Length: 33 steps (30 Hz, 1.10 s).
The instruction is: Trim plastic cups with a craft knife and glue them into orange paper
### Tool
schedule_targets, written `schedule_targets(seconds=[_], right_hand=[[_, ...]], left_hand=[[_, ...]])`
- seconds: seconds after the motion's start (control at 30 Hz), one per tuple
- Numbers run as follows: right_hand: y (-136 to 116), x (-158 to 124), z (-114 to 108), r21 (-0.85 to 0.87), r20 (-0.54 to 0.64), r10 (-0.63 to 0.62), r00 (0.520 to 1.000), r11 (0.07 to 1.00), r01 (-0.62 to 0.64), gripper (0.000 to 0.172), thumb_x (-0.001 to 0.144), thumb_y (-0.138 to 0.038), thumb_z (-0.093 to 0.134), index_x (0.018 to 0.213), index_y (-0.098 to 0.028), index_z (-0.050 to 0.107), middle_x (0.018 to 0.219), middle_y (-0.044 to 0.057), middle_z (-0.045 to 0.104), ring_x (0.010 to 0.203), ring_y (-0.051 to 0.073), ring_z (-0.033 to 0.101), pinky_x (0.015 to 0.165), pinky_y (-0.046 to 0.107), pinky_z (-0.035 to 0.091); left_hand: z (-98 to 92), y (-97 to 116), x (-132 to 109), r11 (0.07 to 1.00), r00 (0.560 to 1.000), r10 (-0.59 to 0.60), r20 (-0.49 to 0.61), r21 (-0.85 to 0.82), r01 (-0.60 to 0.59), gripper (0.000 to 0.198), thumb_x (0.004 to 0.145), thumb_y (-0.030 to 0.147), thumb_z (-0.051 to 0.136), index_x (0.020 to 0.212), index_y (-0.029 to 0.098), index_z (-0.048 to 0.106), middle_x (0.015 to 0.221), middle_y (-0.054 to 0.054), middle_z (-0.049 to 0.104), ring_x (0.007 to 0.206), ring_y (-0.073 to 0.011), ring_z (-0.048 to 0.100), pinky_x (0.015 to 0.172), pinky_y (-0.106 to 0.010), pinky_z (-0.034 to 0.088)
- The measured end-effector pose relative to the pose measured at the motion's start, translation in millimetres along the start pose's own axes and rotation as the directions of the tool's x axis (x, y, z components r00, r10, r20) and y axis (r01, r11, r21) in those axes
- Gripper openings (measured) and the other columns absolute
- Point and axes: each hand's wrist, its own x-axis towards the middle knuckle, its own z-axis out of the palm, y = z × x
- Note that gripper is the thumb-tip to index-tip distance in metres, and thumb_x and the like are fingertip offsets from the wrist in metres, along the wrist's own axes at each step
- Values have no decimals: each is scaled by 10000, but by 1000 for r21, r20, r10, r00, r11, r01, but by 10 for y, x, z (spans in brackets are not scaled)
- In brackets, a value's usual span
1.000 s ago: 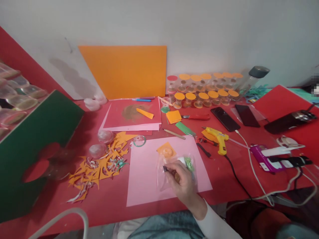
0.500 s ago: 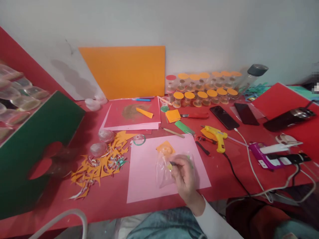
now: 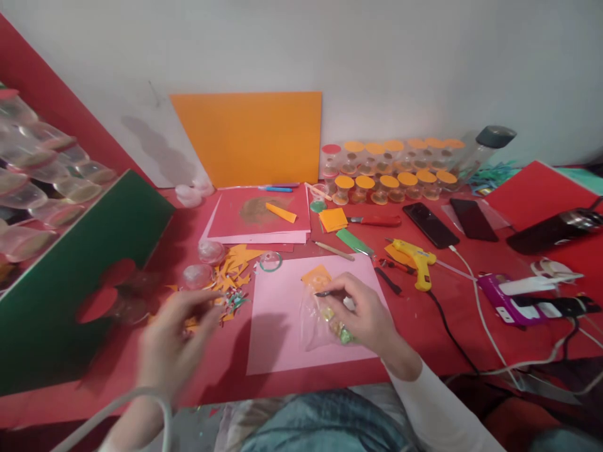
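One grip, that of the right hand [image 3: 365, 311], is pinched shut on a small dark object [image 3: 322, 294] over a clear bag [image 3: 311, 336] of yellow and green pieces. That bag lies on the right half of a pink sheet [image 3: 271, 351], near the front edge of the bench [image 3: 414, 320]. The left hand [image 3: 174, 336], blurred, has its grip partly open near orange scraps [image 3: 240, 256]; whether it has hold of anything I cannot tell. Farther out, a yellow glue gun [image 3: 419, 260] lies right of the sheet, and orange-topped containers [image 3: 389, 182] line the back edge.
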Motion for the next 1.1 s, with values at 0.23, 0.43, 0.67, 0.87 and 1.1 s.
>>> schedule_targets(seconds=[0.23,0.43,0.67,0.87,1.1], right_hand=[[208,407,-171,-172,157,-102,982,977,129,141,901,-160,616,775,-218,595,752,5,648,701,157,602,629,261,453],[415,375,-196,-284,181,-16,983,956,68,188,925,-207,621,746,-223,565,720,-14,604,634,139,544,578,253,380],[409,364,-176,-266,269,-72,960,953,146,199,933,-125,485,776,-219,563,748,7,585,651,143,545,602,251,399],[408,325,-157,-268,316,18,949,961,71,145,911,-133,494,804,-223,534,738,-13,536,592,126,491,560,245,369],[324,324,-103,-357,270,-194,943,889,285,229,846,-79,449,684,-236,410,651,-22,435,553,139,385,524,293,293]], left_hand=[[1230,562,827,943,922,281,268,-259,-212,53,882,169,619,874,194,665,806,-20,705,718,-148,651,678,-248,513],[1374,451,818,950,925,257,280,-249,-189,119,859,94,590,825,191,650,764,-7,694,686,-139,633,659,-227,487],[1306,372,781,946,890,306,338,-215,-243,150,869,102,533,832,188,650,782,-20,683,652,-131,616,607,-218,469],[1341,381,723,941,891,306,334,-246,-231,185,807,52,498,802,193,618,743,1,622,629,-118,592,596,-206,452],[1332,471,711,923,917,265,300,-354,-151,167,730,45,490,668,185,556,647,18,578,547,-90,492,536,-188,372]])
